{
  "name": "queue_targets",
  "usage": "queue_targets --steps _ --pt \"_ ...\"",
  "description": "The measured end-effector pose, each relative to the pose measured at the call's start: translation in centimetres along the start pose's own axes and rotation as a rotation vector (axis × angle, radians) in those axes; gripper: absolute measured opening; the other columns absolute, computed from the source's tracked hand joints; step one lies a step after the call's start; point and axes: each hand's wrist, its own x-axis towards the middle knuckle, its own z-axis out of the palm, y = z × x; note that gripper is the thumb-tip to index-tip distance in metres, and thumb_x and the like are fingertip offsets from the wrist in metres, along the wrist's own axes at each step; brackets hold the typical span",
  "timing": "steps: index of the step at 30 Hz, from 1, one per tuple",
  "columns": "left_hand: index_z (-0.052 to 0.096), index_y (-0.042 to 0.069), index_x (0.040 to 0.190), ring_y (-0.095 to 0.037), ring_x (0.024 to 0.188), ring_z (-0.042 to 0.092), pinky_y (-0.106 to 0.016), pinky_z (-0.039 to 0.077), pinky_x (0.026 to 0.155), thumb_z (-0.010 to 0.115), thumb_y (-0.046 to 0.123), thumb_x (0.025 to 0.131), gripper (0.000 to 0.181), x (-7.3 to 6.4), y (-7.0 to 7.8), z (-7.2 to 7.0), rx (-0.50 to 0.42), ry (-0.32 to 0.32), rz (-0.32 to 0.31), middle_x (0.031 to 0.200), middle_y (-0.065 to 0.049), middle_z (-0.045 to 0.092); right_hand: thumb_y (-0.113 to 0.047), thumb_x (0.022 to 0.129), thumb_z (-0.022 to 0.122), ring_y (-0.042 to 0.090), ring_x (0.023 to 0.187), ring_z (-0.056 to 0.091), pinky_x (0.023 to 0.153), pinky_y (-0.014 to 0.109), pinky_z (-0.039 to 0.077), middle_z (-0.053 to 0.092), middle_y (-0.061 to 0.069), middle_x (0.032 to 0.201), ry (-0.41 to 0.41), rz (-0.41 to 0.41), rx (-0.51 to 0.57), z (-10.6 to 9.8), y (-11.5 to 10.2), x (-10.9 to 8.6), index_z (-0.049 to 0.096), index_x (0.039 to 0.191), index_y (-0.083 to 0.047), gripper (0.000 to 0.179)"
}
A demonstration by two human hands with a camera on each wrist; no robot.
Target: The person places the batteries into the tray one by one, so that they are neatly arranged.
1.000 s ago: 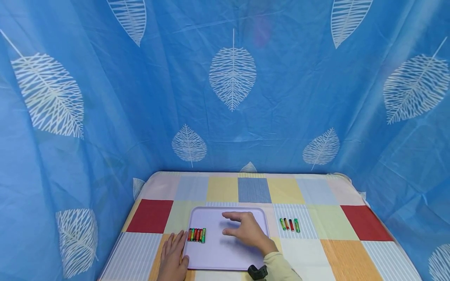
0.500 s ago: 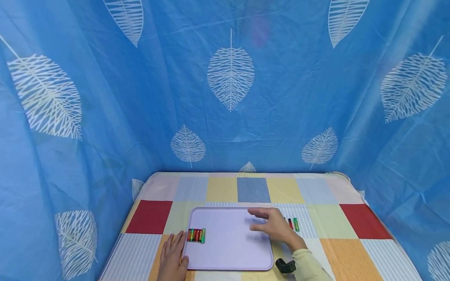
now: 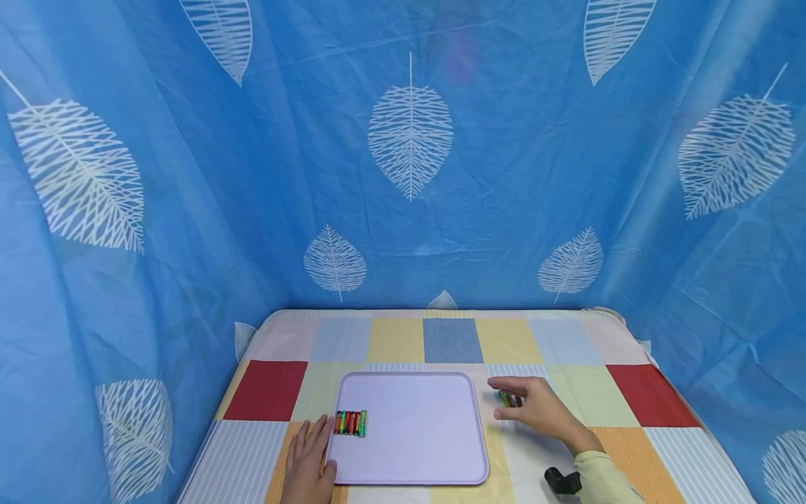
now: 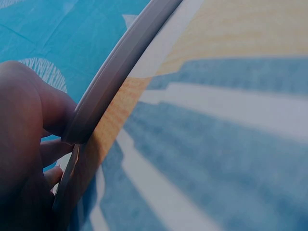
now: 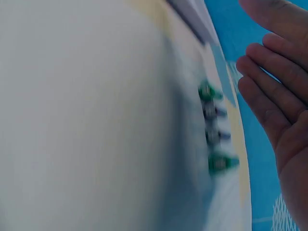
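Note:
A pale lilac tray (image 3: 418,441) lies on the table, with a row of several red and green batteries (image 3: 350,423) side by side at its left edge. My left hand (image 3: 307,460) rests along that edge, fingers extended; in the left wrist view the thumb (image 4: 55,108) is against the tray rim (image 4: 103,79). To the right of the tray, my right hand (image 3: 538,406) hovers with fingers and thumb spread, holding nothing. It partly covers a second row of batteries (image 3: 508,399) on the cloth. Seen from the right wrist, these batteries (image 5: 220,163) stand apart from the palm, blurred.
A patchwork cloth (image 3: 453,341) covers the table under everything. Blue curtains (image 3: 491,245) with white leaf prints enclose the back and both sides. A black wrist device (image 3: 562,481) sits by the right sleeve (image 3: 604,479).
My right hand has moved rightward from over the tray to the batteries on the cloth, fingers still spread. The left hand stays at the tray's left edge.

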Motion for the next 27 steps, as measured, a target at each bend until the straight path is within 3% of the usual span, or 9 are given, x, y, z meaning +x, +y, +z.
queue_targets --steps 6,12,19,27 --pt "0.049 -0.003 0.161 -0.059 0.159 0.021 -0.078 0.007 0.128 0.065 -0.003 0.087 0.075 0.1 0.0 -0.1 0.002 -0.019 -0.015 0.167 -0.030 0.046 -0.022 0.085 0.094 0.035 0.132 0.072 0.108 0.049 0.062 0.076 0.008 0.140 0.038 0.065 -0.056 -2.2 1.3 -1.5 0.075 0.139 -0.007 0.059" --pt "0.051 -0.004 0.159 -0.061 0.156 0.025 -0.079 0.010 0.127 0.066 -0.001 0.086 0.075 0.1 -0.1 0.1 0.013 0.002 0.007 0.165 -0.031 0.048 -0.018 0.084 0.095 0.038 0.133 0.071 0.110 0.055 0.059 0.075 0.009 0.142 0.057 0.148 -0.090 -3.7 2.2 -2.4 0.075 0.140 -0.009 0.060" --pt "0.052 -0.003 0.159 -0.061 0.155 0.026 -0.078 0.009 0.127 0.065 -0.001 0.085 0.075 0.1 -0.3 0.3 -0.010 0.030 0.025 0.163 -0.032 0.049 -0.019 0.085 0.093 0.039 0.137 0.068 0.113 0.057 0.057 0.073 0.010 0.145 0.025 0.203 -0.124 -4.0 3.0 -2.6 0.075 0.142 -0.012 0.060" --pt "0.048 -0.002 0.162 -0.058 0.160 0.021 -0.077 0.008 0.129 0.066 -0.002 0.088 0.076 0.1 0.1 -0.2 0.007 -0.024 -0.018 0.168 -0.029 0.045 -0.015 0.084 0.093 0.041 0.142 0.064 0.115 0.059 0.054 0.073 0.011 0.146 0.023 0.226 -0.113 -3.8 3.9 -2.6 0.075 0.141 -0.012 0.060"
